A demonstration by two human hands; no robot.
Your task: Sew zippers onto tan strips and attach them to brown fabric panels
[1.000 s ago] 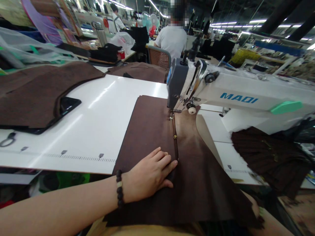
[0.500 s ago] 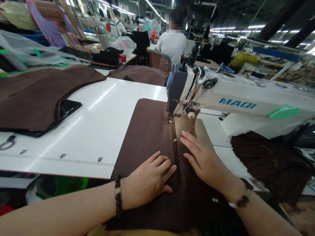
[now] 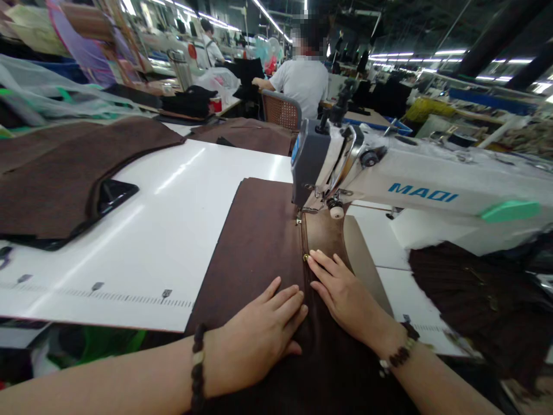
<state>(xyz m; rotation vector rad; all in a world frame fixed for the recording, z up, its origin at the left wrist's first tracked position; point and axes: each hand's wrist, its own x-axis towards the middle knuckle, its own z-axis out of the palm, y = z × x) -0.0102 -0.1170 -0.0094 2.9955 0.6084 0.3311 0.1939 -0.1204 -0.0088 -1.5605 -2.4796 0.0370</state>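
A dark brown fabric piece (image 3: 254, 242) lies on the white sewing table (image 3: 173, 202) and runs under the foot of a white sewing machine (image 3: 423, 184). A seam with a small brass fitting (image 3: 305, 257) runs down its middle. My left hand (image 3: 259, 334) lies flat on the fabric left of the seam, fingers stretched out. My right hand (image 3: 345, 294) lies flat on the fabric right of the seam, its fingertips beside the brass fitting. Neither hand grips anything.
A stack of brown fabric (image 3: 64, 167) covers a dark tablet at the table's left. More dark cloth (image 3: 475, 300) is heaped under the machine arm at right. A person in a white shirt (image 3: 305, 80) sits at the station ahead.
My right hand came into view, settled on the fabric right of the seam, then slid closer to it. The left hand stayed flat on the cloth.
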